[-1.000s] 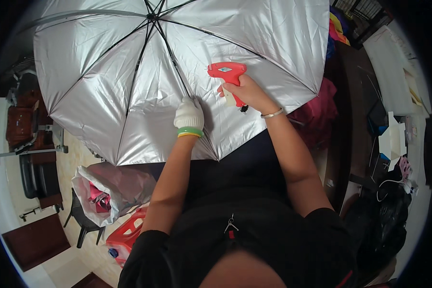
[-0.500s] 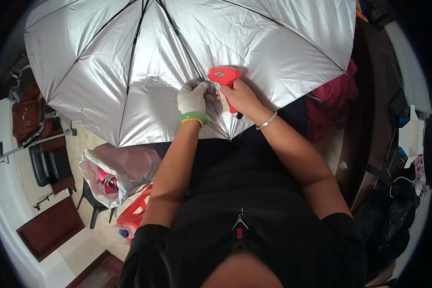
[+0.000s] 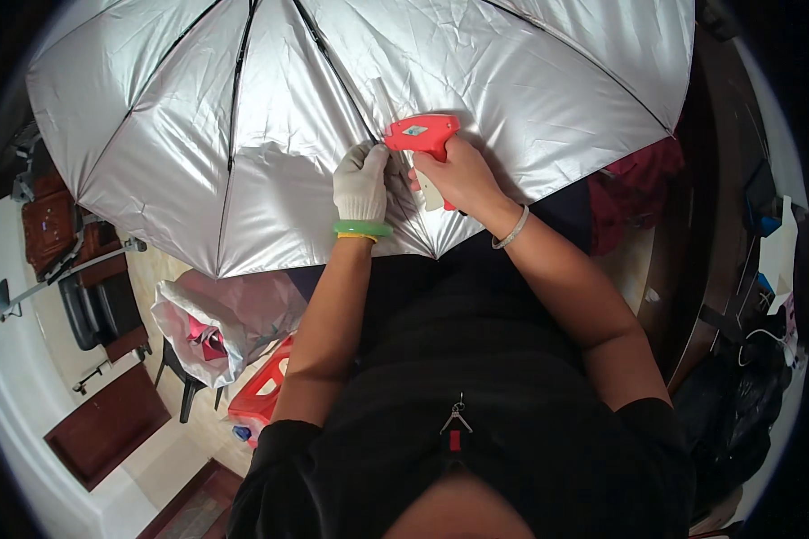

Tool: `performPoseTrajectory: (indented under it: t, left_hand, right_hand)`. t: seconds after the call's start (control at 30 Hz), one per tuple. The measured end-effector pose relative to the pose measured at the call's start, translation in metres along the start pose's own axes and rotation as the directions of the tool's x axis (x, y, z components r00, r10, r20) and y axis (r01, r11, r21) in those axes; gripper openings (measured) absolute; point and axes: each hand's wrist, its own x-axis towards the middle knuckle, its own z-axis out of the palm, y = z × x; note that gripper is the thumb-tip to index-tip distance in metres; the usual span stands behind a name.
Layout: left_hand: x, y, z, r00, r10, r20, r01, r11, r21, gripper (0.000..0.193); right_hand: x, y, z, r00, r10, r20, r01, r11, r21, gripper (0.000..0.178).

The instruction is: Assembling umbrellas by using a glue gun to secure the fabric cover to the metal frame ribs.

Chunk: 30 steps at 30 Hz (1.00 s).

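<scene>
A large open umbrella (image 3: 279, 207) with a silver inner lining fills the upper view, spread in front of me. In a white knit glove, my left hand (image 3: 360, 187) is closed on the umbrella at a black rib (image 3: 342, 85), fingertips pinched; the exact bit between them is hidden. My right hand (image 3: 469, 180) is wrapped round the handle of a red tagging gun (image 3: 431, 131) with a pale trigger. Its nose points left, right by the left fingertips at the rib; whether it touches the cloth I cannot tell.
Left of my lap stands a whitish sack (image 3: 252, 314) with pink cloth inside, beside a red plastic jug (image 3: 262, 388). Dark red fabric (image 3: 636, 193) lies under the umbrella's right edge. Black plastic bags (image 3: 728, 395) are piled at the right.
The tagging gun has turned more level, its nose now close against the left fingertips. My left fingers have drawn together at the rib. The umbrella appears slightly shifted.
</scene>
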Motion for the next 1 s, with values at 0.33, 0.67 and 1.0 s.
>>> performPoseTrajectory:
  t: [0.33, 0.67, 1.0]
  left_hand:
    - [-0.011, 0.011, -0.001, 0.997, -0.052, 0.055, 0.058, 0.992, -0.112, 0.016]
    - [-0.005, 0.006, -0.001, 0.997, 0.01, 0.074, -0.005, 0.998, -0.068, 0.021]
    - [-0.017, 0.036, -0.007, 0.944, 0.325, -0.057, -0.086, 0.409, 0.909, 0.033]
  right_hand:
    - [0.002, -0.002, 0.0, 0.996, 0.079, 0.041, -0.083, 0.989, 0.12, 0.024]
    - [0.013, -0.006, 0.001, 0.974, 0.125, 0.187, -0.157, 0.973, 0.169, 0.027]
    - [-0.004, -0.02, -0.023, 0.925, 0.184, 0.334, -0.288, 0.911, 0.296, 0.032]
